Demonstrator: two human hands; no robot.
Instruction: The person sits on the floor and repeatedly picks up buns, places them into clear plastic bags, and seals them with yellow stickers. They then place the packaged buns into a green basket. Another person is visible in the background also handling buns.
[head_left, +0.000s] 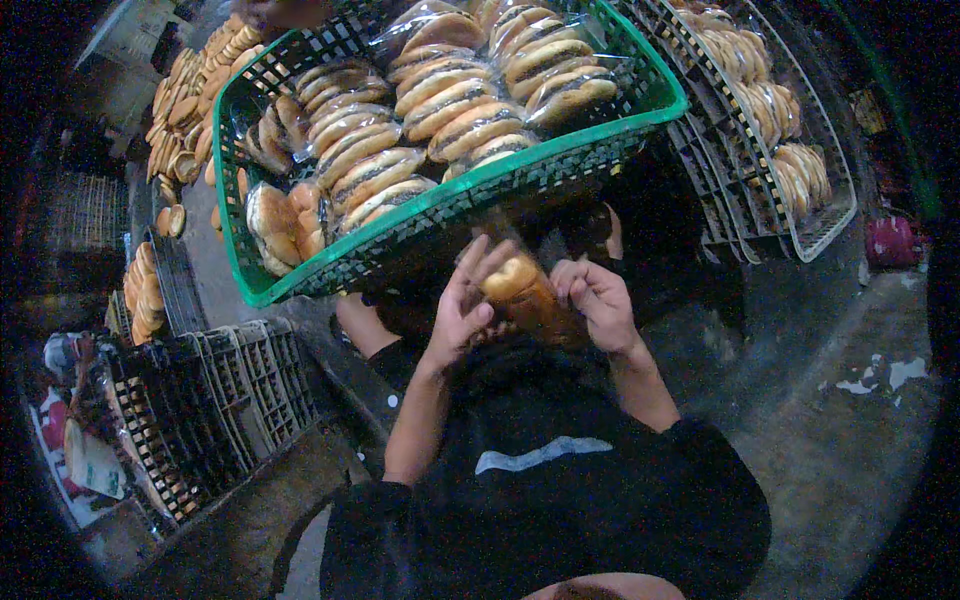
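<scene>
A golden-brown bread roll (511, 279), seemingly in a clear plastic bag, is between my hands in front of my black shirt. My left hand (461, 304) is at its left side, with thumb and fingers apart and the fingertips blurred. On the other side, my right hand (598, 304) has its fingers curled and pinched at the wrapping's edge, which is blurred. Just beyond my hands, a green plastic crate (480, 180) slants across the view. Inside it are rows of filled buns (450, 105) in clear bags, and a bagged pair of rolls (285, 225) sits in the near left corner.
Loose buns (187, 112) are heaped on a surface at the far left, with another pile (142, 292) nearer. Dark plastic crates (247, 390) stand at the left. Stacked crates with bagged buns (802, 180) are at the right. Part of another person (281, 11) shows at the top edge.
</scene>
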